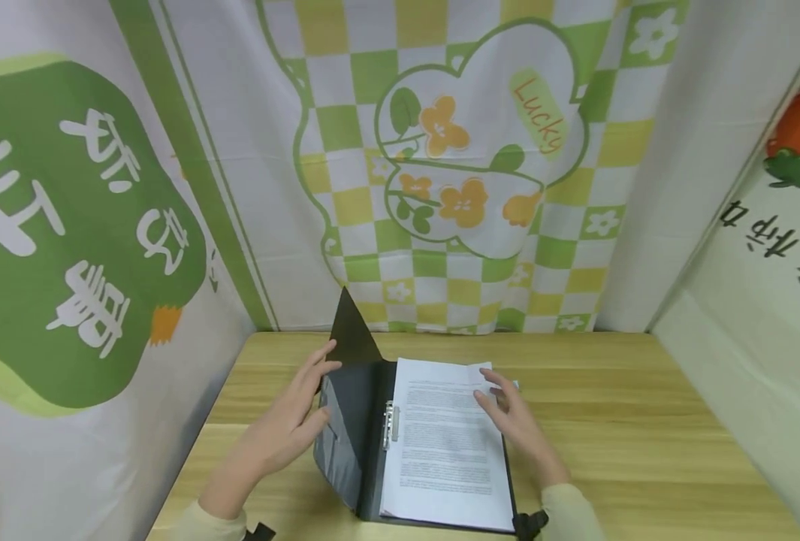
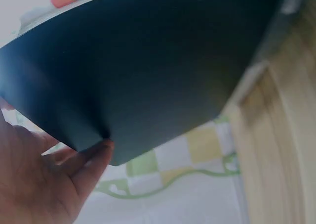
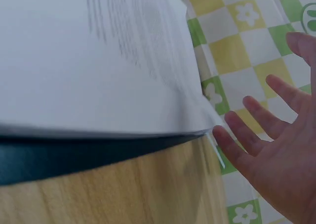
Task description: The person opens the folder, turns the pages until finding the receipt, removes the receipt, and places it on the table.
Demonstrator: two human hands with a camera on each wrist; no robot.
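A black clip folder (image 1: 367,481) lies opened on the table, its left cover (image 1: 354,391) raised at a slant with a clear pocket on the inner face. My left hand (image 1: 285,421) holds this cover by its outer edge; in the left wrist view the fingertips (image 2: 106,144) press a dent into the dark outside surface. Printed sheets (image 1: 443,451) lie on the folder's right side, beside a metal clip (image 1: 390,424) at the spine. Over the sheets' upper right edge hovers my right hand (image 1: 517,421), fingers spread and holding nothing.
The wooden table (image 1: 616,421) extends to both sides of the folder. A checkered cloth (image 1: 345,128) hangs behind the table's back edge, and printed cloth walls stand at left and right. A thin pale piece (image 3: 216,152) sticks out past the sheets' corner near the right hand.
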